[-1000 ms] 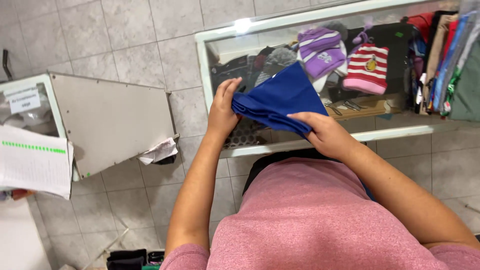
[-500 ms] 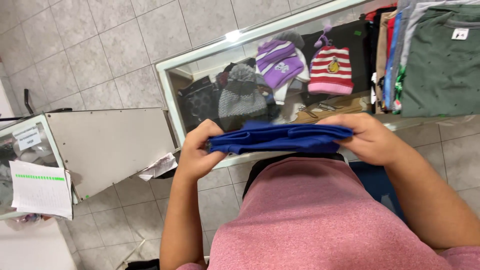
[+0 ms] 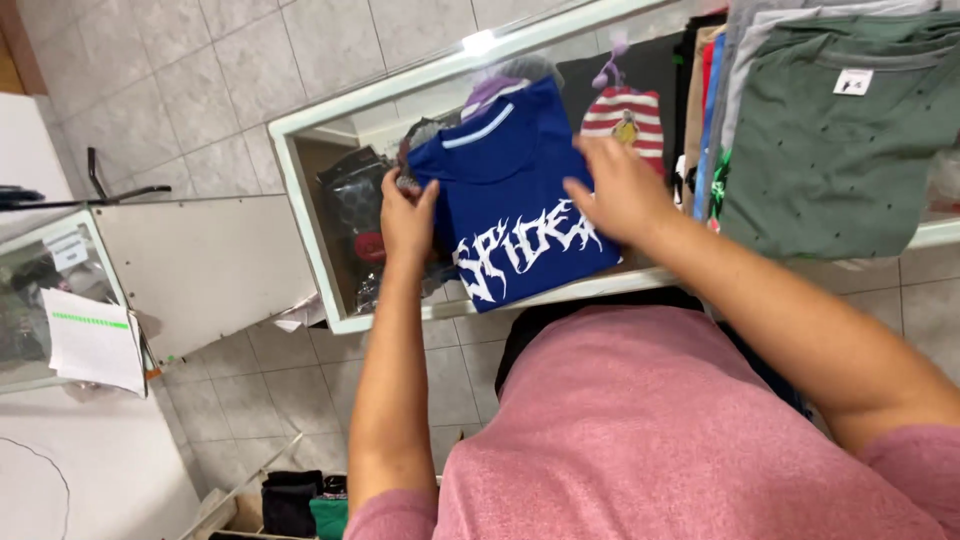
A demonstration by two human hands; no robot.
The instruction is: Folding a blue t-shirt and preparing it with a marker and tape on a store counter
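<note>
On top of a glass display desk (image 3: 330,225), a person in a pink top handles a folded blue T-shirt (image 3: 510,190) with white lettering across its front. The shirt lies flat on the glass, its collar end pointing away from the person and its lettered end toward the near rim, so its long axis runs roughly from the person outward, tilted a little to the left. The left hand (image 3: 408,215) is at the shirt's left edge, fingers curled and pinching the cloth there. The right hand (image 3: 622,190) rests on the shirt's right side, fingers spread and lying loose on the fabric, pressing rather than gripping. Both hands touch the shirt; it sits between them, with the left hand at the border and the right hand further onto the cloth. Just beside the right hand stands a stack of folded shirts, a green T-shirt (image 3: 830,150) on top. Under the glass, a red-and-white striped knit hat (image 3: 620,112) shows. A white sheet of paper (image 3: 95,340) lies on another case at far left.
</note>
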